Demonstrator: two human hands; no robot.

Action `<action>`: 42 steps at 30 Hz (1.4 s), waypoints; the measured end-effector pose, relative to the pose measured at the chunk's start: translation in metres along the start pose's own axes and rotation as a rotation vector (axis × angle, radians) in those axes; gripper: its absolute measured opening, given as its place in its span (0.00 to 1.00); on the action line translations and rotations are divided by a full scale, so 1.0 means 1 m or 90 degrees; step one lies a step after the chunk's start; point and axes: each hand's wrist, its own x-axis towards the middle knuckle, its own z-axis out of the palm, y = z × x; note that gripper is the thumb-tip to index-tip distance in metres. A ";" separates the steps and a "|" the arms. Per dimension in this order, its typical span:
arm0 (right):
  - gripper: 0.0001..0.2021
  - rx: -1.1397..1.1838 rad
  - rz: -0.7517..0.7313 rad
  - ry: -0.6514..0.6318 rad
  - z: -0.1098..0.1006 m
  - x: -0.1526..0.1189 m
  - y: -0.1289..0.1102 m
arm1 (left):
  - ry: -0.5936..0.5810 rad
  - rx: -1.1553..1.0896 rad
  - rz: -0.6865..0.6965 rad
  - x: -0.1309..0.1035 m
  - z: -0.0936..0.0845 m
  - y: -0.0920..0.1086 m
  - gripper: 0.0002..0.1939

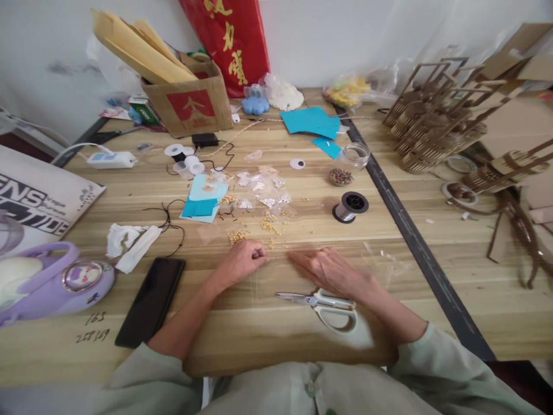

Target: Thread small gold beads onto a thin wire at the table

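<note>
My left hand (242, 262) is closed, with thumb and forefinger pinching one end of a thin gold beaded strand (277, 257) just above the table. From the other side my right hand (329, 268) reaches in, its fingers pressed together at the strand's other end. The exact grip of the fingertips is too small to make out. Small heaps of gold beads (270, 226) lie just beyond both hands. Scissors with white handles (334, 310) rest in front of my right hand, blades pointing left. A spool of clear line (351, 207) stands farther off to the right.
A black phone (151, 302) and a lilac bottle (86, 282) lie on the left. Small bags of silver pieces (261, 187), blue sheets (201, 206) and a jar of dark beads (341, 176) are beyond. A cardboard box (190, 106) stands at the back, wooden baskets (425, 135) on the right.
</note>
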 end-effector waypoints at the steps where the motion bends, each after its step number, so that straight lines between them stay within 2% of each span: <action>1: 0.10 0.007 -0.004 0.007 0.000 0.001 0.000 | 0.009 0.017 0.003 0.000 0.000 0.000 0.11; 8: 0.10 0.032 -0.036 0.076 0.010 0.003 0.005 | 0.018 0.072 -0.007 -0.002 0.000 0.002 0.09; 15: 0.09 0.044 -0.008 0.075 0.010 0.005 0.001 | -0.009 0.057 -0.006 -0.003 -0.004 0.002 0.07; 21: 0.12 0.051 -0.044 0.061 0.020 0.012 -0.005 | -0.018 0.049 -0.004 -0.002 -0.006 0.000 0.07; 25: 0.10 0.033 -0.052 0.071 0.023 0.013 -0.001 | -0.024 0.055 0.007 -0.003 -0.009 -0.001 0.07; 34: 0.10 0.039 -0.010 0.053 0.013 0.010 0.013 | -0.028 0.061 0.015 -0.003 -0.012 -0.001 0.06; 42: 0.10 0.049 0.005 0.056 0.014 0.008 0.017 | -0.030 0.056 0.021 -0.004 -0.013 -0.002 0.06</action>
